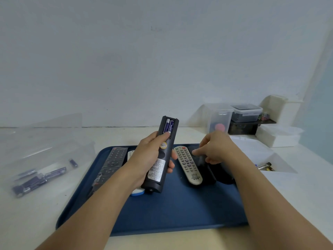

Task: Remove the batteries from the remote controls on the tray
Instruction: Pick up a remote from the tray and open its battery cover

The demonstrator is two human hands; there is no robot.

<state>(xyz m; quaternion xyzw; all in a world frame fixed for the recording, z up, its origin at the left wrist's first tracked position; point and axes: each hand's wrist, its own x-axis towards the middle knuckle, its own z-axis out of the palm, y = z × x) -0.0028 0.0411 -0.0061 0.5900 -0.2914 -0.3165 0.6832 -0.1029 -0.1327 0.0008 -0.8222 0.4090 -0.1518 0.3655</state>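
Observation:
My left hand [150, 154] grips a long black remote [159, 159] held back side up above the blue tray [167, 213]. Its battery bay is uncovered and two purple batteries [168, 128] sit inside, with my thumb at their lower end. My right hand [215, 147] hovers low over the tray's right part, fingers loosely curled, fingertips touching a dark piece [204, 166] that lies there. A grey remote [188, 165] lies face up between my hands. Another black remote [112, 163] lies at the tray's left, and a white remote [131, 153] peeks out behind my left wrist.
A clear plastic bag [39, 170] with several purple batteries lies on the table to the left. At the right stands a white box [266, 166] holding loose batteries. Clear plastic containers [245, 112] and white boxes [277, 136] stand at the back right against the wall.

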